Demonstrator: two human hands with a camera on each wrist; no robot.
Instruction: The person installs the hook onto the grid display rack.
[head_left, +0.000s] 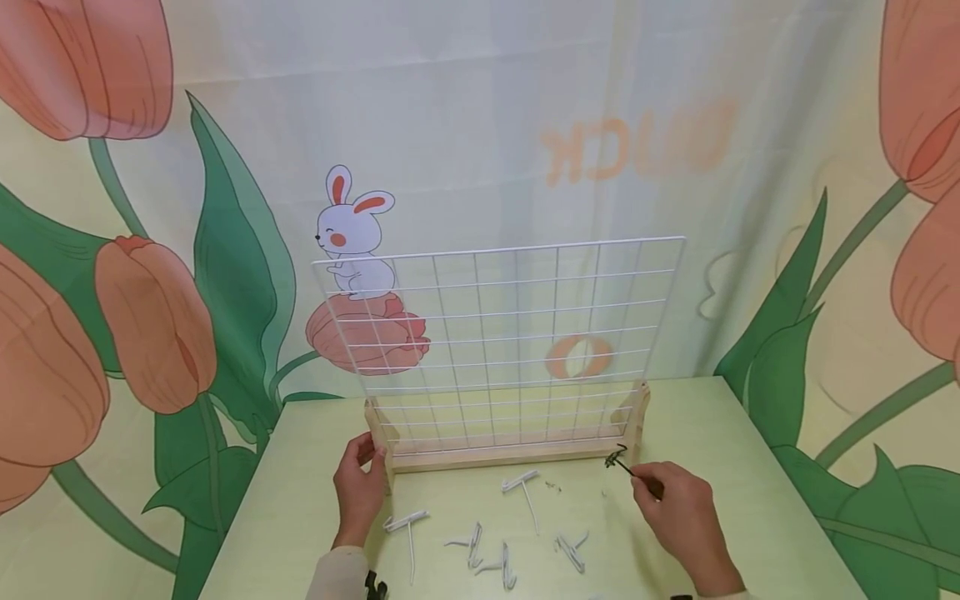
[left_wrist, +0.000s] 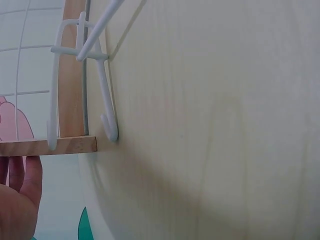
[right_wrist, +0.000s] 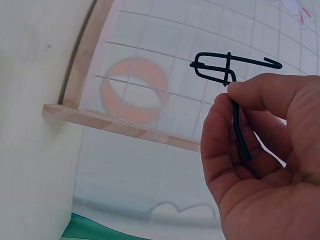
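Note:
In the head view, my left hand (head_left: 360,483) is beside the left wooden support (head_left: 381,437) of a white wire grid panel (head_left: 487,333) that stands upright. The left wrist view shows the fingertips touching the outer face of that wooden support (left_wrist: 75,145). My right hand (head_left: 678,512) pinches a black wire display hook (head_left: 618,459) by its stem, close in front of the panel's right end. Seen from the right wrist, thumb and fingers hold the stem, while the hook's looped frame (right_wrist: 212,68) sticks out past them.
Several white wire hooks (head_left: 474,546) lie on the pale table (head_left: 285,492) in front of the stand, one (head_left: 408,525) close to my left hand. A wooden crossbar (head_left: 502,457) joins the supports. Behind the panel hangs a curtain (head_left: 480,125) printed with tulips and a rabbit.

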